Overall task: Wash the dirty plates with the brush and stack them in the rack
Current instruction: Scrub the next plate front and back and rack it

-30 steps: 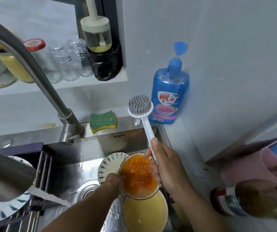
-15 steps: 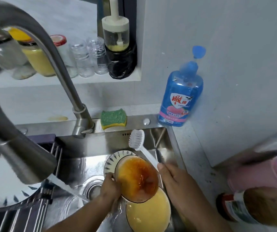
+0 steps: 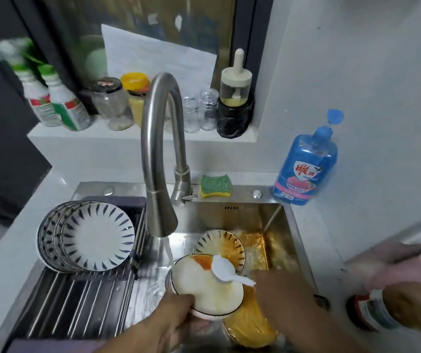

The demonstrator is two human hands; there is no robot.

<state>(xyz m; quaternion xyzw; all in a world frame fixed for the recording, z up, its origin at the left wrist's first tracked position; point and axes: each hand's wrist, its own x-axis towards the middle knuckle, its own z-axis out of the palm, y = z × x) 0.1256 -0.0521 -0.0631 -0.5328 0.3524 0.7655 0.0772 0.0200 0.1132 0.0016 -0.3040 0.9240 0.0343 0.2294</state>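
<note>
Over the steel sink (image 3: 232, 217), a white plate (image 3: 204, 289) is held tilted by the left hand (image 3: 171, 319), gripped at its lower rim, with water from the faucet (image 3: 159, 159) running onto its upper left edge. A white brush (image 3: 223, 270) is held by its handle in the right hand (image 3: 280, 294), its head pressed to the plate beside an orange smear. Two more soiled plates lie in the basin behind and below. Clean patterned plates (image 3: 95, 240) are stood upright in the rack (image 3: 77, 301) at left.
</note>
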